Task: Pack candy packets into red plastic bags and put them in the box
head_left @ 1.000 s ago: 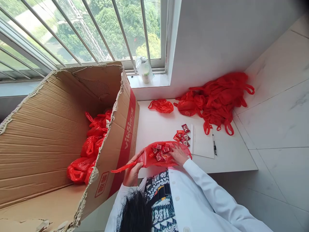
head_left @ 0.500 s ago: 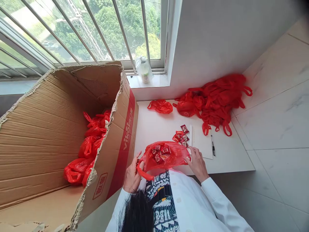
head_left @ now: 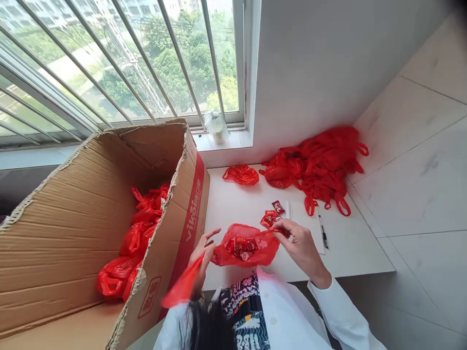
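Observation:
A thin red plastic bag [head_left: 269,250] is stretched between my hands, its mouth open toward me. Inside it lie several small red wrapped packets [head_left: 242,245]. My left hand [head_left: 200,255] grips the bag's left side, with some fingers lifted; the handle there flares down to the left, blurred. On the other side, my right hand [head_left: 301,248] pinches the right handle between thumb and fingers. Just beyond the right hand, several loose red packets [head_left: 269,219] rest on the white table [head_left: 233,204], partly covered by that hand.
To the left stands a tall cardboard box [head_left: 186,209] with several filled red bags [head_left: 136,238] inside. A crumpled red bag [head_left: 241,175] and a heap of red bags [head_left: 324,160] lie at the back. A notebook [head_left: 301,214] and pen [head_left: 323,232] are at right; a wrapped cup [head_left: 217,127] stands on the sill.
Both hands have lifted and pulled the bag's sides apart. My right hand has gone from the bag's rim to pinching its handle. The left handle has swung down to the left. The view has tilted up.

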Motion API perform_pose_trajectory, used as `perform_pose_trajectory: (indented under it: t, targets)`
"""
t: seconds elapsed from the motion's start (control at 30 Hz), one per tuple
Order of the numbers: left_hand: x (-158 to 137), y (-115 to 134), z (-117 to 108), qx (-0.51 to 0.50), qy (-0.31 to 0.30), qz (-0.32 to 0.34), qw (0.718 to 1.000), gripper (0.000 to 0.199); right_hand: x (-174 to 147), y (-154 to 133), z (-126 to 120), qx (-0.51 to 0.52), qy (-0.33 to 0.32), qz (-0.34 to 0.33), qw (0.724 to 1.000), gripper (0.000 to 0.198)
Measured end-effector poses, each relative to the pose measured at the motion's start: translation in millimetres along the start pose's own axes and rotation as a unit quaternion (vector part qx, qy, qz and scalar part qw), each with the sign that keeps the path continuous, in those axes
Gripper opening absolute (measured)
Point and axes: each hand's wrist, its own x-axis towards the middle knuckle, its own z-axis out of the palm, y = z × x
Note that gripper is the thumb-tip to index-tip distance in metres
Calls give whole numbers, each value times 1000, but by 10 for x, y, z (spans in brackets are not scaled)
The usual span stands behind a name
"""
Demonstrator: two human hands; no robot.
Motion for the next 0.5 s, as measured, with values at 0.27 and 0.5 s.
perform_pose_trajectory:
  t: [0.27, 0.5]
  targets:
    - [283, -241, 392, -307, 21, -132, 942, 39, 27, -237, 100, 55, -55, -49, 996, 12]
    - [247, -380, 668, 13, -63, 21, 998, 65, -39, -384, 330, 5, -139, -86, 987, 14]
